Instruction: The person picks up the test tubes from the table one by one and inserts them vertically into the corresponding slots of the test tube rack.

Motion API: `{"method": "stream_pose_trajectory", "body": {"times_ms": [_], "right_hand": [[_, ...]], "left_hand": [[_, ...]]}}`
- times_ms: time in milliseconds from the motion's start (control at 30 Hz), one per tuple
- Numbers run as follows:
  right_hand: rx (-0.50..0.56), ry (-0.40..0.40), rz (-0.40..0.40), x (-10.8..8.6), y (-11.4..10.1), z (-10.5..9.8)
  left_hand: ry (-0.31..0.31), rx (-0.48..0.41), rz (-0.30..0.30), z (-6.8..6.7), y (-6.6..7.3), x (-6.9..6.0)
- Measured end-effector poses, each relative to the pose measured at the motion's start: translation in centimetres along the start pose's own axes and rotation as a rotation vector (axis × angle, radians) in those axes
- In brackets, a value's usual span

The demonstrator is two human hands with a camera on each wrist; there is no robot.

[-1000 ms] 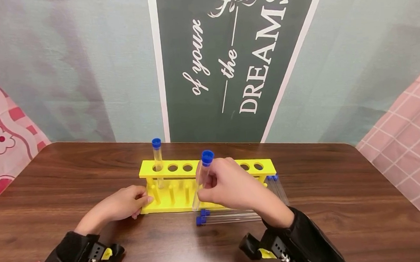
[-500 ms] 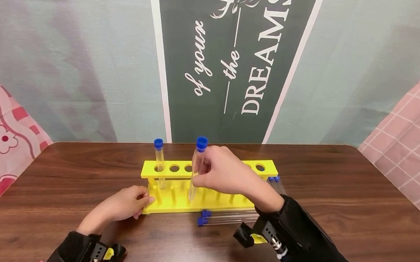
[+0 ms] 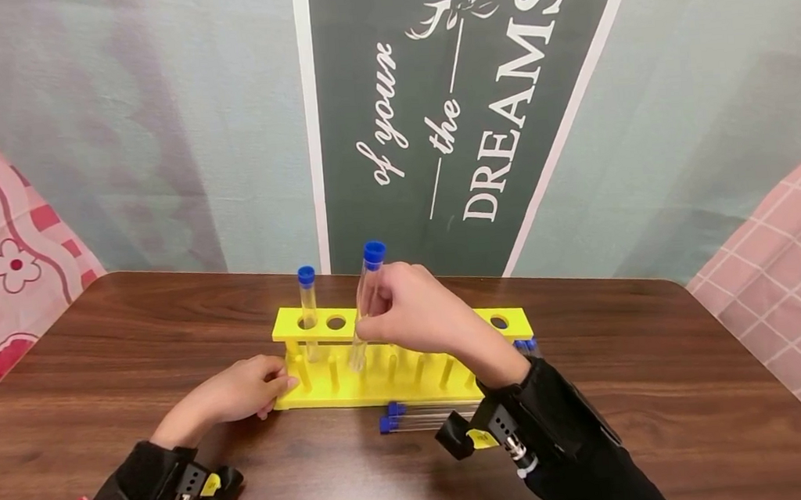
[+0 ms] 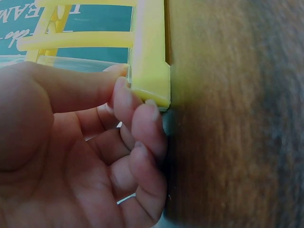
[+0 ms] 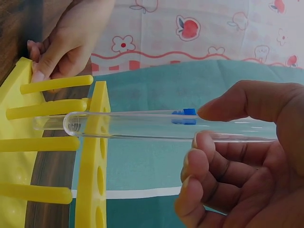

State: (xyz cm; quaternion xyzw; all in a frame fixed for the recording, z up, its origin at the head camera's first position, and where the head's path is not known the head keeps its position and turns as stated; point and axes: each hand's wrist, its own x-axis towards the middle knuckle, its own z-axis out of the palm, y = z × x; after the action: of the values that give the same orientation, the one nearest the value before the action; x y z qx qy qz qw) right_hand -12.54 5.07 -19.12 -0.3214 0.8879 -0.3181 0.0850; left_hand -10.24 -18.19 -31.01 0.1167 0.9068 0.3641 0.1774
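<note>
The right hand [image 3: 415, 311] and the clear, round-bottomed tube with a blue cap [image 3: 365, 304] that it holds have moved farther over the table and somewhat leftward since a second ago, while the left hand [image 3: 242, 388] stays at the same end of the yellow plastic rack [image 3: 376, 394].

Nearest are two black sleeves [image 3: 585, 443], each with a small black device strapped at the wrist, above the dark brown wood-grain table [image 3: 305, 477]. Just in front of the rack lie two clear tubes with blue caps [image 3: 428, 418], side by side, their caps to the left; the right forearm crosses above their other ends. The left hand pinches the left end of the rack's base between thumb and fingers.

The right hand's thumb and fingers are clamped on the held tube, which tilts, cap up and away. Its rounded end hangs in front of the rack's top plate, outside the holes; whether it touches the plate cannot be told. Another blue-capped clear tube [image 3: 308, 298] stands upright in the leftmost hole. More blue caps [image 3: 531, 345] show beside the rack's right end, partly hidden.

Beyond the table hangs a pale blue-green cloth with a dark green, white-lettered panel [image 3: 426, 122], flanked by pink patterned cloths [image 3: 791, 274].
</note>
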Motion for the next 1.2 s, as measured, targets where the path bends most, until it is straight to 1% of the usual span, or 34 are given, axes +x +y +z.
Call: {"method": "stream_pose_trajectory", "body": {"times_ms": [433,567,667,733,933,1200], "right_hand": [[-0.019,0.02,0.03,1.3,-0.5,-0.4],[-0.008,0.01,0.05,1.7,-0.6,-0.5],[0.014,-0.001,0.081,2.1,-0.6,-0.6],[0.009,0.005,0.089,2.3,-0.6,-0.7],[-0.036,0.041,0.063,2.9,-0.8,-0.8],[-0.022,0.038,0.08,3.2,-0.8,-0.6]], "left_hand": [[-0.004,-0.01,0.005,-0.1,0.0,0.0],[-0.004,-0.014,-0.003,-0.1,0.0,0.0],[-0.003,-0.014,-0.008,0.0,0.1,0.0],[-0.003,-0.014,-0.008,0.0,0.1,0.0],[-0.002,-0.008,-0.013,0.0,0.0,0.0],[0.001,-0.001,-0.031,0.0,0.1,0.1]]}}
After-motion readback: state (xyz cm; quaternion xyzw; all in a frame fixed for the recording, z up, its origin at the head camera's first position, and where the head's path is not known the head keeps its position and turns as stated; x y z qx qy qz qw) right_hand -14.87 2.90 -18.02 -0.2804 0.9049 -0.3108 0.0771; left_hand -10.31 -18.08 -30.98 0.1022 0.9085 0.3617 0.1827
